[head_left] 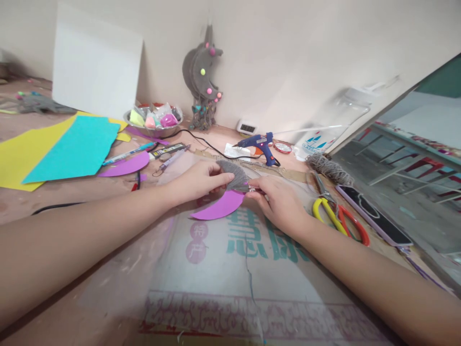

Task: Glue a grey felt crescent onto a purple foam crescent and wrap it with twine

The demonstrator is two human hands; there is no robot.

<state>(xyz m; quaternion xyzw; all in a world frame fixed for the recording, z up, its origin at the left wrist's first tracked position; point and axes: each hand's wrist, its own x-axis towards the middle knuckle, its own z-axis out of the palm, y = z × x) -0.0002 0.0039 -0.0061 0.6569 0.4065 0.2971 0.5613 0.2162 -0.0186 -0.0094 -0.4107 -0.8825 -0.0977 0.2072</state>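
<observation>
My left hand [204, 181] is closed on a small grey yarn-wrapped piece [236, 174], thumb on top. At the piece's right end my right hand [276, 199] pinches with thumb and fingertips; a purple edge shows there. Just under both hands a purple crescent [218, 206], of paper or thin foam, sticks out to the left; whether it is joined to the grey piece I cannot tell. Below lies a plastic-covered printed board [216, 274], with a thin dark strand [250, 283] running down it.
Behind the hands lies a blue glue gun [257, 141]. At right are scissors [334, 214], a grey yarn bundle [329, 168] and a phone [374, 215]. To the left are coloured sheets [72, 151], another purple crescent [126, 165] and a metal bowl [154, 130]. A moon ornament [201, 72] hangs on the wall.
</observation>
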